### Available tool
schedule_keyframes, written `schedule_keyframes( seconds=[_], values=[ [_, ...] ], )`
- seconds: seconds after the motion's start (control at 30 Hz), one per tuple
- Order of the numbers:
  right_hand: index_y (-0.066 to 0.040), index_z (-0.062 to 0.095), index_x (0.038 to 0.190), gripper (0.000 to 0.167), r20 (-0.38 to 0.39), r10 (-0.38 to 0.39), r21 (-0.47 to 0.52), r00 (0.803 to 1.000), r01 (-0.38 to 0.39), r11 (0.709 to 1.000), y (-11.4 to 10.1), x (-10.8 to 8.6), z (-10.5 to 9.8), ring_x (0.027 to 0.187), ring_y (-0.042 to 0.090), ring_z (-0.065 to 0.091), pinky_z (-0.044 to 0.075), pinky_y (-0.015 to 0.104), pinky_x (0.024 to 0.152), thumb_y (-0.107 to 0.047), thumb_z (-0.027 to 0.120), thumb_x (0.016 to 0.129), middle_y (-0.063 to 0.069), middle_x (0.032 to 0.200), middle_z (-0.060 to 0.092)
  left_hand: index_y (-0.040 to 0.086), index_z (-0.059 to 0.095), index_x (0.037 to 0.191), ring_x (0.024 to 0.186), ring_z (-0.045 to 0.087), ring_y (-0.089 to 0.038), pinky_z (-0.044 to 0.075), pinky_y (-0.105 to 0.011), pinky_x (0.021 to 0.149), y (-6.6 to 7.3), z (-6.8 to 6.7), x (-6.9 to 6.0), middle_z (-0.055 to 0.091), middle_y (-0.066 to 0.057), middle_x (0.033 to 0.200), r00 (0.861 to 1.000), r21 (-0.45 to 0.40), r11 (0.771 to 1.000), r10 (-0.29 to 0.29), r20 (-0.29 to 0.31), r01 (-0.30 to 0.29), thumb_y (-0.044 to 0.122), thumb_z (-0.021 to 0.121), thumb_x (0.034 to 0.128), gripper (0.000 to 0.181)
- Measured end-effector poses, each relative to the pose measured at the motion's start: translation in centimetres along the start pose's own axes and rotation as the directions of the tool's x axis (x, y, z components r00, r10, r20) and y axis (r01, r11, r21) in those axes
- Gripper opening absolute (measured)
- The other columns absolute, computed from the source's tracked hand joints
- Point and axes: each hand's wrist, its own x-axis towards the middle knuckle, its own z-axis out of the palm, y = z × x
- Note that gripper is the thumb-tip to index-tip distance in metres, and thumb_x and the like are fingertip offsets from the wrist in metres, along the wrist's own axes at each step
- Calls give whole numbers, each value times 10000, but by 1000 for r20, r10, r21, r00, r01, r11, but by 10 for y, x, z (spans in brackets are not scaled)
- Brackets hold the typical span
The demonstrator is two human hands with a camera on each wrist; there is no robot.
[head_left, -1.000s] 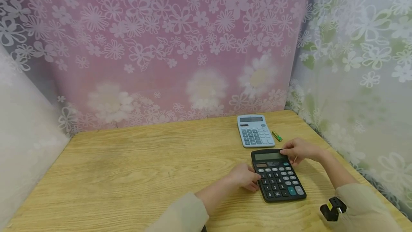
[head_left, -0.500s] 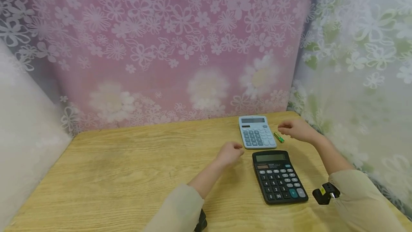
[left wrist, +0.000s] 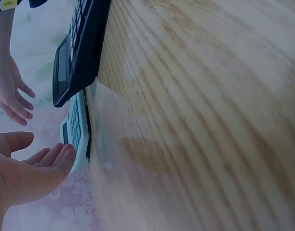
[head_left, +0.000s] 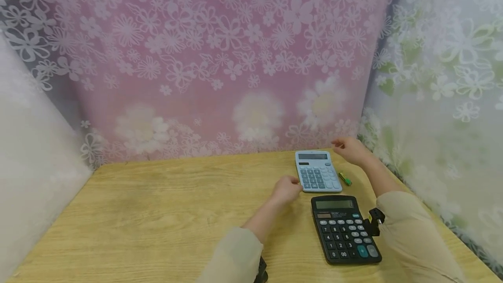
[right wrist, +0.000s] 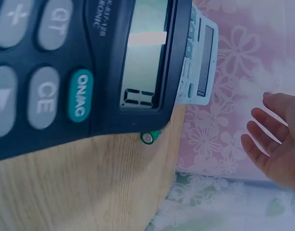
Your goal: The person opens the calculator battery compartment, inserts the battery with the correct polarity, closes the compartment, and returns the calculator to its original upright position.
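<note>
A light blue calculator (head_left: 314,165) lies at the back right of the table. My left hand (head_left: 286,190) is at its lower left corner, fingers loosely bent; whether the fingertips touch it I cannot tell. Past its upper right corner hovers my right hand (head_left: 349,150), with relaxed, spread fingers and nothing held. Nearer to me lies a larger black calculator (head_left: 346,230), its right edge partly hidden by the right wrist's black camera mount (head_left: 375,222). In the right wrist view a 0 shows on the black calculator's display (right wrist: 143,53).
A small green battery (head_left: 346,179) lies just right of the light blue calculator. The wooden table (head_left: 177,217) ends at a pink flowered curtain (head_left: 220,77) behind, and a pale flowered curtain (head_left: 444,112) hangs along the right side.
Both hands have let go of the black calculator and moved away from me to the light blue one. The right hand has passed over beyond the battery. Both calculators lie still.
</note>
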Motion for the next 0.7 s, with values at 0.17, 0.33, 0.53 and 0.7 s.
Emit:
schedule_keyframes(
  seconds=[0.17,0.33,0.53,0.7],
  values=[
    [131,398,1313,427,59,9,-17,998,-8,1000,7,20,9,1133,486,429,409,549,866,-102,440,958,333,1295,422,-60,592,1147,1037,555,-262,464,-379,858,0,7,7,597,-146,1133,997,-80,994,-74,-14,73,85,618,853,329],
    [159,368,1309,444,158,36,-157,987,-10,987,14,33,18,1154,504,401,375,555,909,-102,454,959,358,1291,402,-58,590,1016,669,521,-187,477,-324,632,2,13,9,564,-105,864,989,-140,980,-146,-4,144,108,634,845,243],
    [148,289,1354,478,267,154,-124,951,-124,984,11,40,27,1179,511,371,432,533,859,-72,439,957,373,1345,306,59,489,639,413,324,-105,342,-219,452,3,19,10,351,12,501,984,-188,966,-176,22,177,104,617,856,256],
    [124,277,1369,474,327,244,-46,913,-243,969,13,49,32,1155,494,403,490,497,781,-19,412,938,370,1353,280,-2,524,795,560,463,-147,490,-274,575,0,27,14,464,-45,654,981,-271,943,-191,35,194,85,615,862,142]
  ],
)
